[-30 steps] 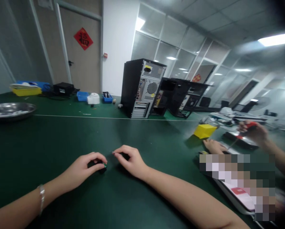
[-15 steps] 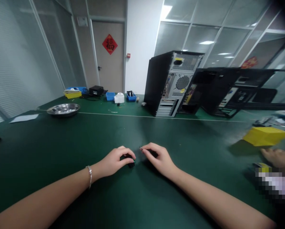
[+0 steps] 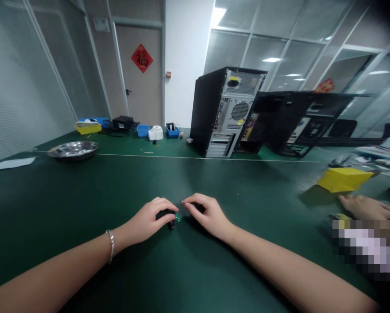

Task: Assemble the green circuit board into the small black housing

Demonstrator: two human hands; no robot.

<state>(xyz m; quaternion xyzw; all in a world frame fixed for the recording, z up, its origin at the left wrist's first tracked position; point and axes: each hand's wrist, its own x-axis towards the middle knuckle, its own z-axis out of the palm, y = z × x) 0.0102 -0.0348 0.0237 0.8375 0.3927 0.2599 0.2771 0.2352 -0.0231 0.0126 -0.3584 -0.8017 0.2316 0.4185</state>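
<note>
Near the middle of the green table, my left hand is closed around a small black object, mostly covered by the fingers. A bit of bright green shows at its right side; what kind of thing it is I cannot make out. Just to the right, my right hand pinches a tiny thin piece between thumb and fingertips. That piece looks metallic and points toward the left hand. The two hands are close but apart.
A steel dish with small pieces stands at the left, beside a white sheet. Computer cases stand at the back. At the right, a co-worker's hand rests near a yellow bin. Small blue trays line the far side.
The whole view has shifted, so everything sits further left. Slightly more of the green bit shows at my left fingertips. Both hands keep their holds.
</note>
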